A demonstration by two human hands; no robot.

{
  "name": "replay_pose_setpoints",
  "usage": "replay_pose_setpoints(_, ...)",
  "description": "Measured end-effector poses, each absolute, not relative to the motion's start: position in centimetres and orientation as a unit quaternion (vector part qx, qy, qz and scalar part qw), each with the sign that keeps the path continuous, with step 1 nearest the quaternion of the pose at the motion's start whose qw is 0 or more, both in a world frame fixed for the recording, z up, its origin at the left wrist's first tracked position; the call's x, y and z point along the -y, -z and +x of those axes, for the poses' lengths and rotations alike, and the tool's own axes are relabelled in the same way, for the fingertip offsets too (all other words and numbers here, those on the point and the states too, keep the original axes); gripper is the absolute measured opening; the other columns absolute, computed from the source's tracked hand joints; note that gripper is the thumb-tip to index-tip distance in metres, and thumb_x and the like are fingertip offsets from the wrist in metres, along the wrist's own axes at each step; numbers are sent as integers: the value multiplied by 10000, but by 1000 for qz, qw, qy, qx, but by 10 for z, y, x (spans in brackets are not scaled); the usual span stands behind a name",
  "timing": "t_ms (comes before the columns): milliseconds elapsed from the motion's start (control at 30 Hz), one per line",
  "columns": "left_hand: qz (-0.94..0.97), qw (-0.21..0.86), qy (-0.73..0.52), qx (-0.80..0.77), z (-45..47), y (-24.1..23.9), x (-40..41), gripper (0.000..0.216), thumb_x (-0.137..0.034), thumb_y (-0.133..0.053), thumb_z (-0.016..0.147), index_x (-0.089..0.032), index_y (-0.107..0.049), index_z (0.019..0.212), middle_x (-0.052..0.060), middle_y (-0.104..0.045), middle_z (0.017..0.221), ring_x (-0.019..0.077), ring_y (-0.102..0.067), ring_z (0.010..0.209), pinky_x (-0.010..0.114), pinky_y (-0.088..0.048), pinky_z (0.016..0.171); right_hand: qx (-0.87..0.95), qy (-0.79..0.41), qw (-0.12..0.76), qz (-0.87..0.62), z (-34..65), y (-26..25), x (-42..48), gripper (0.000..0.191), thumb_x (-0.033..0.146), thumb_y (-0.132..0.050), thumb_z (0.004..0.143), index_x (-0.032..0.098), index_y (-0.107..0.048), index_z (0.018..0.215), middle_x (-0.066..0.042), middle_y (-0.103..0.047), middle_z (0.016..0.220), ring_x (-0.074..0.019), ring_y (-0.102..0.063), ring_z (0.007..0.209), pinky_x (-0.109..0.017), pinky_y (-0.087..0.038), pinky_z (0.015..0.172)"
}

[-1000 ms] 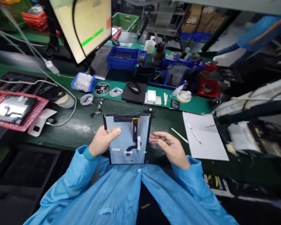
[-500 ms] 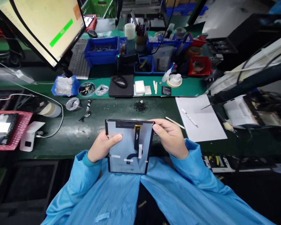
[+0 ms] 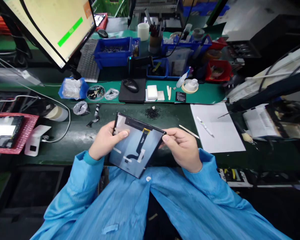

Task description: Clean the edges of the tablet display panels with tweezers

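Note:
Between my hands is a tablet screen panel (image 3: 130, 143), its silvery back facing me, tilted with the right side lower. A black ribbon cable (image 3: 141, 145) with a gold end and strips of white tape lies across that back. My left hand (image 3: 106, 140) is closed on the panel's left edge, thumb on the back and fingers hidden behind. At the upper right corner, my right hand (image 3: 182, 145) pinches the panel between thumb and fingers. Beyond the panel, a heap of small black bits (image 3: 152, 113) lies on the dark green bench (image 3: 110, 110).
White paper (image 3: 220, 130) with a pen (image 3: 205, 126) lies at right, a thin pale stick (image 3: 188, 131) beside it. Behind are a mouse (image 3: 130, 85), blue bins (image 3: 112, 53) and a monitor (image 3: 52, 30). At left, another device (image 3: 6, 131) rests on pink bubble wrap (image 3: 27, 133).
The panel has turned clockwise from nearly upright to a slant, its upper left corner rising and its lower end swinging left. Both hands keep hold. The camera view has shifted slightly.

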State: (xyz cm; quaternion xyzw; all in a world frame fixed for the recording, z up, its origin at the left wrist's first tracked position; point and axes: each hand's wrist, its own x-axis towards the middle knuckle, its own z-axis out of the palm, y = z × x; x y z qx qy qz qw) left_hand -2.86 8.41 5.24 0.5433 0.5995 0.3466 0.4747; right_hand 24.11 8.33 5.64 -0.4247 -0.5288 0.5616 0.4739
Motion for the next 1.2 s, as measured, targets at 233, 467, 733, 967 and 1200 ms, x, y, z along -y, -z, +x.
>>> replay_pose_setpoints(233, 647, 458, -198, -576, -41, -85, -84, 503, -602, -719, 847, -158, -670, 1078, 21, -710, 934, 169, -648, 808, 231, -468, 697, 556, -653, 349, -379, 255, -55, -72, 222, 382, -776, 889, 206, -774, 1023, -68, -817, 884, -203, -787, 773, -311, -663, 717)
replay_pose_setpoints(467, 733, 446, -78, -509, -11, -89, -77, 349, -515, -679, 906, -186, -659, 1020, -8, -728, 815, 144, -650, 703, 211, -371, 597, 551, -695, 299, -352, 252, -50, -72, 267, 370, -757, 910, 205, -768, 1120, -71, -811, 976, -189, -779, 857, -289, -646, 770)
replay_pose_setpoints(733, 756, 438, -50, -484, 1, -92, -77, 265, -444, -680, 919, -191, -662, 994, 9, -732, 858, 154, -665, 724, 222, -336, 592, 564, -684, 292, -360, 248, -47, -69, 252, 414, -734, 919, 208, -776, 1058, -47, -794, 913, -167, -740, 753, -267, -618, 677)
replay_pose_setpoints(967, 754, 428, -31, -497, 1, -89, -78, 278, -451, -720, 894, -189, -654, 961, 10, -750, 878, 181, -692, 779, 236, -347, 613, 553, -675, 301, -384, 247, -41, -63, 251, 439, -733, 913, 210, -775, 1006, -34, -773, 834, -161, -702, 681, -251, -575, 605)
replay_pose_setpoints(1200, 738, 465, -51, -486, 1, -86, -78, 253, -410, -738, 892, -215, -661, 1034, -24, -787, 1023, 198, -722, 913, 244, -406, 709, 545, -677, 316, -380, 246, -41, -61, 201, 392, -739, 912, 211, -776, 992, -29, -764, 822, -148, -680, 649, -244, -561, 585)
